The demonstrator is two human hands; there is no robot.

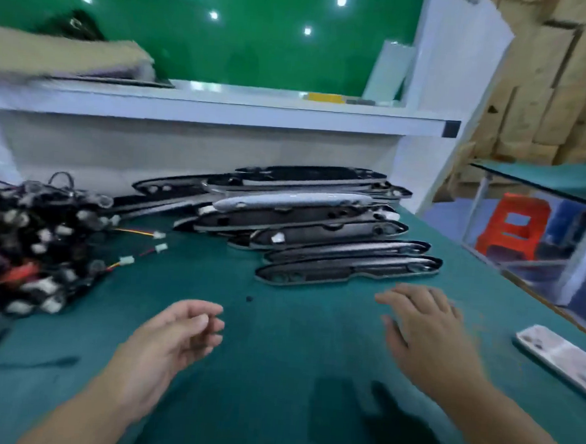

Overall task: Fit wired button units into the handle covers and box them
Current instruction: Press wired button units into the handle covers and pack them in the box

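Several long dark handle covers (319, 223) lie stacked in a fan across the back of the green table (277, 341), the nearest one (347, 270) just beyond my right hand. A tangled heap of black wired button units (32, 247) with red and yellow leads and white plugs sits at the left. My left hand (171, 341) hovers over the table with fingers loosely curled and nothing in them. My right hand (425, 329) is palm down with fingers spread, holding nothing, a short way in front of the nearest cover.
A phone (561, 358) lies face down near the table's right edge. A white shelf (223, 109) runs behind the covers. An orange stool (514, 228) and a second green table (555, 179) stand to the right, with cardboard boxes (550, 83) behind.
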